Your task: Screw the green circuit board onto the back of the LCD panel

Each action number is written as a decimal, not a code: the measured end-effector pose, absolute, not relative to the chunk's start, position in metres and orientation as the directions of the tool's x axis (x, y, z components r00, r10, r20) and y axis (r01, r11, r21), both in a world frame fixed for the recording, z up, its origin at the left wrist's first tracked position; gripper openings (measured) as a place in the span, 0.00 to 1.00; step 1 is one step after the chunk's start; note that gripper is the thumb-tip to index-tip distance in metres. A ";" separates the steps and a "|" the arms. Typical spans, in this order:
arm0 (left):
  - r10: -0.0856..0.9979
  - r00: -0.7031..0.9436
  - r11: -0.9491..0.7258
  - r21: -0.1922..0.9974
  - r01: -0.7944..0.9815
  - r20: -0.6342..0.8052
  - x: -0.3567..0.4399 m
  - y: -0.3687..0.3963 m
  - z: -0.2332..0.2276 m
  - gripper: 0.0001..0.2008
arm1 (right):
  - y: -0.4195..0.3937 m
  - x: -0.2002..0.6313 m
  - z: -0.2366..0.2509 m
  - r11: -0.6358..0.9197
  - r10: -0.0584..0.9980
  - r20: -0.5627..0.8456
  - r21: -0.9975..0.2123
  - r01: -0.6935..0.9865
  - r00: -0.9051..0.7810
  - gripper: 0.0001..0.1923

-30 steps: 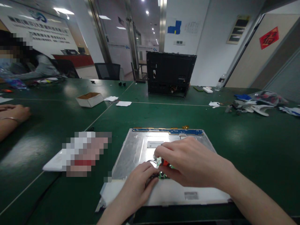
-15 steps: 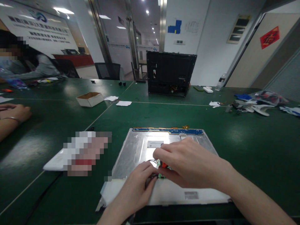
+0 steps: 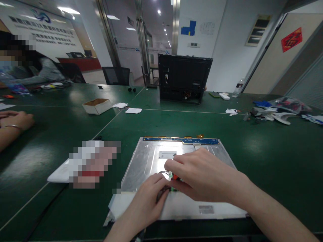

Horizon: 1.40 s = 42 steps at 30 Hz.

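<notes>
Both hands meet over the panel lying flat on the table — right hand and left hand pinch a small green board; light, stiff, fragile — best held by its edges

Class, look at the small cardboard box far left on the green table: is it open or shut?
Open. The cardboard box has no lid on top, and its brown inside shows above the white walls. Whether it holds anything cannot be told.
</notes>
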<state>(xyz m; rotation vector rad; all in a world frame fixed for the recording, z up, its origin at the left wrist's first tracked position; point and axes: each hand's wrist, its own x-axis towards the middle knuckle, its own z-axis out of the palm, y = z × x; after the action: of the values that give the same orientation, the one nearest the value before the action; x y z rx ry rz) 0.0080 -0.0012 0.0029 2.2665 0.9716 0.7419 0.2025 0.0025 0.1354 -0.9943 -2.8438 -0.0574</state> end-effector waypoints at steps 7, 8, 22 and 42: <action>0.774 0.580 -0.571 0.677 0.464 0.256 0.008 -0.001 0.002 0.12 | 0.003 0.205 0.137 0.790 0.607 0.151 -0.006 0.613 -0.780 0.06; 0.774 0.579 -0.572 0.677 0.464 0.257 0.008 -0.001 0.002 0.13 | 0.004 0.205 0.138 0.788 0.609 0.155 -0.006 0.615 -0.778 0.06; 0.792 0.554 -0.569 0.641 0.514 0.258 0.009 -0.002 0.008 0.09 | 0.006 0.214 0.145 0.760 0.630 0.212 0.031 0.650 -0.747 0.06; 0.871 0.428 -0.492 0.415 0.765 0.242 0.022 0.057 0.048 0.09 | 0.061 0.325 0.058 0.259 0.929 0.368 -0.541 0.800 -0.052 0.09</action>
<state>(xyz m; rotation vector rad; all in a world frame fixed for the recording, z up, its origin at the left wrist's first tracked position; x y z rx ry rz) 0.0218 0.0573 0.0478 2.4414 1.4278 0.6304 0.3248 0.0609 0.0575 -1.5674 -1.8755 0.2500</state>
